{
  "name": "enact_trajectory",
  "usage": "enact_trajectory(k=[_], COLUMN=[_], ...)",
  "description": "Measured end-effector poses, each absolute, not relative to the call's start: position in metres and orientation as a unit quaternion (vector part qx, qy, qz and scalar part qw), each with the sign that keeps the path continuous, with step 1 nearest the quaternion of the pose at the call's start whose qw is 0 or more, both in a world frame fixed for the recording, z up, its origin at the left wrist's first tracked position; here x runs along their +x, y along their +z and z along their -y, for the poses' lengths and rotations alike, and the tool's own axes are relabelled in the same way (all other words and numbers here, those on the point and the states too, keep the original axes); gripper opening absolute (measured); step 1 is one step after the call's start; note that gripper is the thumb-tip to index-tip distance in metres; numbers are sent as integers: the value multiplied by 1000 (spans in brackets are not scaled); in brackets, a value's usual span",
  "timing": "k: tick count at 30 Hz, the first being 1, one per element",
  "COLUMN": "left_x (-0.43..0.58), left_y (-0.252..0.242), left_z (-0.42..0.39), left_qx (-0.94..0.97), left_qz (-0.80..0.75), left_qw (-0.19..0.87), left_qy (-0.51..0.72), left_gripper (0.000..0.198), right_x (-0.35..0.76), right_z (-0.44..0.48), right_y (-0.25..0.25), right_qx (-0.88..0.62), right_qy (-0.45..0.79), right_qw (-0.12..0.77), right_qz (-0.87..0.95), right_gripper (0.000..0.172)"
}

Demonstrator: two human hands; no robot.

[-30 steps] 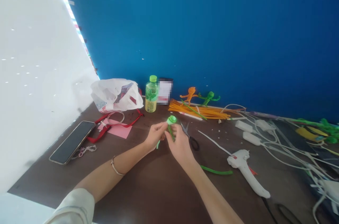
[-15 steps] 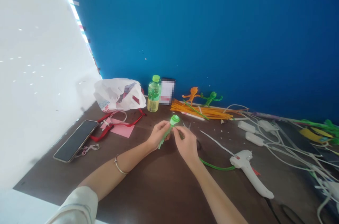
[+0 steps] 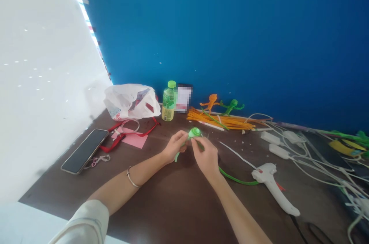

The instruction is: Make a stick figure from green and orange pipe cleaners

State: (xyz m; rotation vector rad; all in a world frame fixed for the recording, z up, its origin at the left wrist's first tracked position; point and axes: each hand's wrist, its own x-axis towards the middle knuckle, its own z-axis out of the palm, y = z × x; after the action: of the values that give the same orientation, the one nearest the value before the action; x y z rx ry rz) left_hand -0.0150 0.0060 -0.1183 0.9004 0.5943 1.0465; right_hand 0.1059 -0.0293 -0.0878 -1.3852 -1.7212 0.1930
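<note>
Over the middle of the table, my left hand (image 3: 175, 147) is closed around the base of a light green rolled flower (image 3: 195, 132), made of what looks like a folded strip. A loose tail of that green strip (image 3: 177, 157) hangs below the left fingers. My right hand (image 3: 206, 155) pinches just under the flower head, its thumb and index finger close to the left fingertips. What exactly lies between the right fingertips is partly hidden. Behind the right hand, scissors (image 3: 208, 135) show only in part. A green pipe cleaner (image 3: 239, 181) curves out to the right of my right wrist.
A white glue gun (image 3: 272, 186) lies at right, beside tangled white cables (image 3: 305, 159). Orange pipe cleaners (image 3: 225, 120) and two small figures (image 3: 231, 106) are at the back. A bottle (image 3: 168, 102), plastic bag (image 3: 131, 102), pink paper (image 3: 135, 140) and phone (image 3: 85, 151) are left.
The flower head has tilted to the right and turned in my fingers. My right hand has shifted slightly, staying close to its base. The whole view has moved a little.
</note>
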Motion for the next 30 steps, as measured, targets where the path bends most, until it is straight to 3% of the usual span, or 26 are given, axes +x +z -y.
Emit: enact_trajectory(k=[8,13,24,30], left_x=[-18,-18,-17,-12], left_y=[-118,-119,-115,-111], left_z=[-8,-8,-4,1], left_qx=[355,331,418,478], left_qz=[-236,-235,-248,-330], left_qw=[796,826,797,736], left_qy=[429,390,358,348], left_gripper=[34,31,38,39], right_x=[116,129,172,151], right_z=[31,27,-6,-15], right_y=[-92,-86,-38,-6], right_qx=[-555,-532,-487,-482], right_qy=[152,172,224,130], right_qw=[454,410,147,1], right_qz=[680,720,831,867], right_gripper=[18,18,19,18])
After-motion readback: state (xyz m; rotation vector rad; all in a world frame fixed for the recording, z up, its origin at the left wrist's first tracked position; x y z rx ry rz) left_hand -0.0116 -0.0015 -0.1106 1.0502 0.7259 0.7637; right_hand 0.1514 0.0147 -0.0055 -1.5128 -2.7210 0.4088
